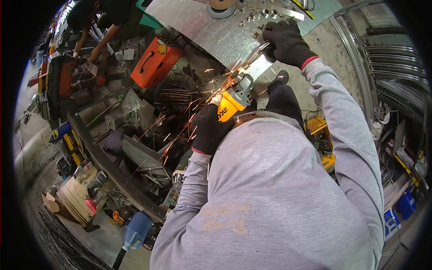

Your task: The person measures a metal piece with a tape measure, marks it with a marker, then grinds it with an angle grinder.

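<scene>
My left hand (210, 128), in a black glove with a red cuff, is wrapped round a yellow angle grinder (231, 106) held close in front of my waist. Orange sparks spray from its disc end, mostly down and to the left. Farther out, my gloved right hand (288, 43) grips a slim metal piece (258, 52) at the corner of the metal-topped table (198, 27). The piece slants down from my fingers toward the grinder's head, where sparks and glare hide the contact.
Several small metal rings (265, 13) and an abrasive disc (220, 11) lie on the table. An orange toolbox (156, 62) stands at its left. Another person's arms (100, 42) work at upper left. Metal scraps fill a frame (114, 173) at left; curved tubes (391, 63) are stacked right.
</scene>
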{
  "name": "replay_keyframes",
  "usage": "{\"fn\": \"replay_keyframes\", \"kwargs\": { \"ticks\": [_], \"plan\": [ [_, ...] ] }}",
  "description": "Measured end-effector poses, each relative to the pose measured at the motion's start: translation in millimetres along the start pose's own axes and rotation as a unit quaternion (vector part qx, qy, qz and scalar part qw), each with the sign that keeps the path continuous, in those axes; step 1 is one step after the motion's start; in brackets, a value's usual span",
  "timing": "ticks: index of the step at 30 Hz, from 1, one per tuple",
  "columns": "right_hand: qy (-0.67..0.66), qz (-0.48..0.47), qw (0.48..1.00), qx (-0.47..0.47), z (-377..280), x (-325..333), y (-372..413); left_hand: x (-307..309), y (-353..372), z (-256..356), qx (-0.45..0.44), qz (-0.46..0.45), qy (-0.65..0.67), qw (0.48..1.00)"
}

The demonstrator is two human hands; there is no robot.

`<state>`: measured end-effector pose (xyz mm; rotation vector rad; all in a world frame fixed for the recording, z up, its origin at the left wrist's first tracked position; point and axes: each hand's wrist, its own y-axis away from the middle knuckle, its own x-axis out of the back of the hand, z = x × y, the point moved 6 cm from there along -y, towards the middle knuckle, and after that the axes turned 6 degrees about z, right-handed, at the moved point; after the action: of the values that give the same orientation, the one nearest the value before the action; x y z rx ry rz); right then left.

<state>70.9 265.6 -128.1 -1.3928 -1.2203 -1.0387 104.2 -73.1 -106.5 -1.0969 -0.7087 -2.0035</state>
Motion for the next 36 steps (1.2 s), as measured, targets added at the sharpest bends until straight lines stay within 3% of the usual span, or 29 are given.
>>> {"fn": "replay_keyframes", "kwargs": {
  "ticks": [3, 13, 16, 18, 25, 27, 31, 33, 36],
  "plan": [
    [0.01, 0.019, 1.0, 0.015, 0, -1, 0, 5, 0, 4, -0.043, 0.072, 0.038, 0.996],
    [0.005, 0.005, 1.0, 0.007, -1, -1, 0, 2, -1, 0, -0.012, 0.029, 0.011, 0.999],
    [0.003, 0.023, 1.0, 0.013, 0, -3, 1, 4, 0, 3, -0.056, 0.079, 0.038, 0.995],
    [-0.001, 0.047, 0.999, 0.011, -1, 1, 2, 1, -1, 0, -0.018, 0.026, 0.008, 0.999],
    [0.0, -0.006, 1.0, -0.009, 0, 0, 0, -2, 0, 0, 0.022, 0.0, -0.011, 1.0],
    [0.005, 0.001, 1.0, 0.002, 0, -2, -1, 5, -2, 5, -0.048, 0.11, 0.149, 0.982],
    [0.005, -0.019, 1.0, -0.01, 0, -1, 0, 11, 2, 9, -0.095, 0.105, 0.035, 0.989],
    [0.014, -0.003, 1.0, -0.004, 0, -3, -1, 1, -1, 1, 0.007, -0.018, 0.044, 0.999],
    [0.011, 0.006, 1.0, -0.004, 0, -2, 0, 6, -1, 6, 0.003, 0.026, 0.094, 0.995]
  ]
}}
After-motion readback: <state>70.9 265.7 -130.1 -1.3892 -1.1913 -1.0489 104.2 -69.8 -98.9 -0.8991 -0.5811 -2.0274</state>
